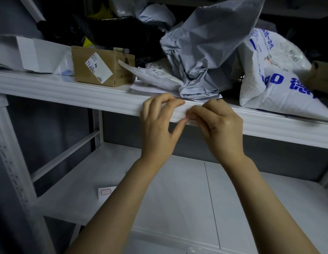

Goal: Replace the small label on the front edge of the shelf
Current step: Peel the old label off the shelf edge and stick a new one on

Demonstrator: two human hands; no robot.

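**Head view**

Task item: small white paper label with a red border point(186, 116), at centre of frame, lying against the front edge of the white metal shelf point(86, 96). Mostly covered by fingers, with only a sliver of red border showing between the two hands. Old label or replacement: cannot tell.

Handling, by judgement:
- Thin, very light, limp and adhesive-backed.
- Prone to creasing, tearing and sticking to skin or to itself.
- Take hold at a corner or short end, with thumb and fingertip only.
- Keep taut and level along the edge face.
- Press down from one end toward the other.

Left hand point(159, 123), centre of frame: nearly closed, fingers curled over the top lip of the shelf edge, thumb tip below. Apparently pinching the label's left part against the edge face.

Right hand point(222, 125), just right of centre: fingers curled tight, thumb and forefinger pinching the label's right end at the red border.

Elsewhere:
- Lower left of frame: white backing sheet with one red-bordered sticker point(105, 192), lying on the lower shelf point(178, 189).
- Above the hands, on top of the labelled shelf: brown cardboard box point(102, 67), crumpled grey plastic mailer bag point(205, 52) and white plastic bag with blue print point(273, 76).
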